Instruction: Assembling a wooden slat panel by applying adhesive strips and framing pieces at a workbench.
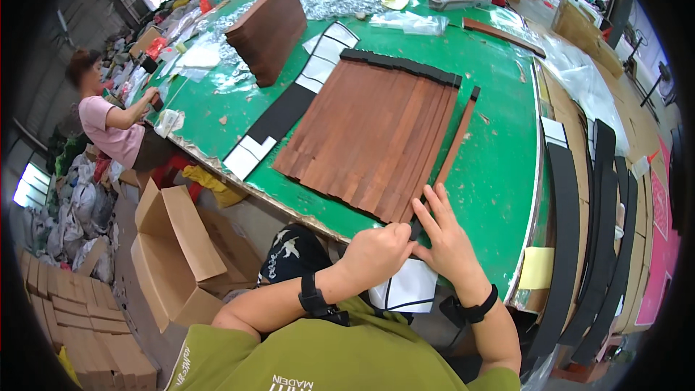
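Note:
Reddish-brown wooden slats (369, 130) lie side by side on the green table, with black pieces (398, 64) along their far ends. At the near right corner of these slats, my left hand (378, 255) is closed, its fingertips pinching a small dark piece (415, 231) mostly hidden by the fingers. My right hand (450, 242) is beside it, fingers stretched out at the slat ends and thumb close to the left fingertips. Below both hands, a white sheet with black lines (405, 288) hangs at the table edge. A single slat with a black end (459, 134) lies to the right.
A black strip with white squares (286, 108) lies left of the slats. Behind it stands a stack of brown slats (269, 32). Long black strips (565, 232) lie at right; an open cardboard box (177, 253) stands at lower left. Two other people work around the table (499, 152).

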A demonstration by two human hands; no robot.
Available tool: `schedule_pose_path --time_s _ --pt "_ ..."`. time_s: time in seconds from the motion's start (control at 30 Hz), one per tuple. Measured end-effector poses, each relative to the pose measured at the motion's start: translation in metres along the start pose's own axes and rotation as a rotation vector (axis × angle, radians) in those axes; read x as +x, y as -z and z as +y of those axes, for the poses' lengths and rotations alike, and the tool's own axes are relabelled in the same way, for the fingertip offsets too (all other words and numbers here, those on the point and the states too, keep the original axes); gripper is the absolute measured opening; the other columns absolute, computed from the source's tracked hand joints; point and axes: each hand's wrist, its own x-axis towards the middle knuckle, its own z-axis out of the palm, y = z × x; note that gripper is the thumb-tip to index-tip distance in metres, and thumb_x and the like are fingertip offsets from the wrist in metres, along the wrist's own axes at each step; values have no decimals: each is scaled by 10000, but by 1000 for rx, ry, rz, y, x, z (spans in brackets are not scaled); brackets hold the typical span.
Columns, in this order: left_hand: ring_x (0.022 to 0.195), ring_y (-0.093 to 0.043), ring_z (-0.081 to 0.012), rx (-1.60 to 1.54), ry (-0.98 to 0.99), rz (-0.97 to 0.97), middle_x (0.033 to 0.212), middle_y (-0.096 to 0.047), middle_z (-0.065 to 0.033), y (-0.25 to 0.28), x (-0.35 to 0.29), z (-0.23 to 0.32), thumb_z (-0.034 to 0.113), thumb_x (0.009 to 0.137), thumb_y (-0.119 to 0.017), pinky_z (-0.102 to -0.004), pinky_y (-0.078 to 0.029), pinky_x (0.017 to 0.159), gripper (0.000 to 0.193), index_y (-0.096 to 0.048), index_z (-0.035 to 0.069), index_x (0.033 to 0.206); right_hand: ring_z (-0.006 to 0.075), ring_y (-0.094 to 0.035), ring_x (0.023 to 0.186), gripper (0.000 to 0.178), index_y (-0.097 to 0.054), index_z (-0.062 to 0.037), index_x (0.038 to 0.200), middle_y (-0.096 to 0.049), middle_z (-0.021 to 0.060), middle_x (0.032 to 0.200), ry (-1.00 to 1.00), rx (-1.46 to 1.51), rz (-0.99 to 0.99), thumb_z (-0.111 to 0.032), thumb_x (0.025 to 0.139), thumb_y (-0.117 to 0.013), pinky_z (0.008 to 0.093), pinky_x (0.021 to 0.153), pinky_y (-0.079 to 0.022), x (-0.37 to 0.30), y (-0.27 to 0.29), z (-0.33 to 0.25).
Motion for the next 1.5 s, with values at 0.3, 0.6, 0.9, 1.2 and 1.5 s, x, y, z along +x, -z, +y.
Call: schedule_pose_path --time_s 0.3,0.6,0.9,1.2,1.5 --pt "715 -637 -286 -482 29 -495 762 -668 -120 60 -1 -46 398 801 -814 -364 -484 640 401 -687 56 969 387 -373 1439 757 -476 -24 1426 -423 196 1519 -62 -39 4 -47 743 -802 445 1149 -388 -2 23 10" --pt "683 -564 -232 -557 372 21 725 -560 -193 83 18 -61 324 987 -629 -374 -457 639 384 -561 -44 905 358 -549 1262 485 -631 -45 1222 -520 223 1386 -100 205 202 -125 787 -828 431 989 -503 9 51 -77" --pt "892 -603 -63 -1414 362 -163 985 -667 -10 91 18 -66 220 1028 -593 -246 -500 788 240 -611 2 1127 148 -619 1053 548 -489 16 1332 -549 114 1240 -478 965 350 50 838 -726 266 787 -557 25 -24 -83" --pt "940 -607 -70 -1346 431 -48 1043 -679 -26 75 -4 -96 173 1030 -577 -251 -498 822 234 -618 -15 1163 332 -546 1139 448 -674 -99 1146 -541 127 1304 118 -359 512 -105 725 -829 463 985 -419 49 -9 -111" --pt "908 -619 -74 -1574 488 16 1032 -674 -41 80 9 -107 157 1035 -531 -250 -512 788 206 -620 0 1133 330 -546 1186 404 -700 -92 1087 -607 100 1256 83 -175 241 -133 706 -829 455 975 -429 71 -23 -115"
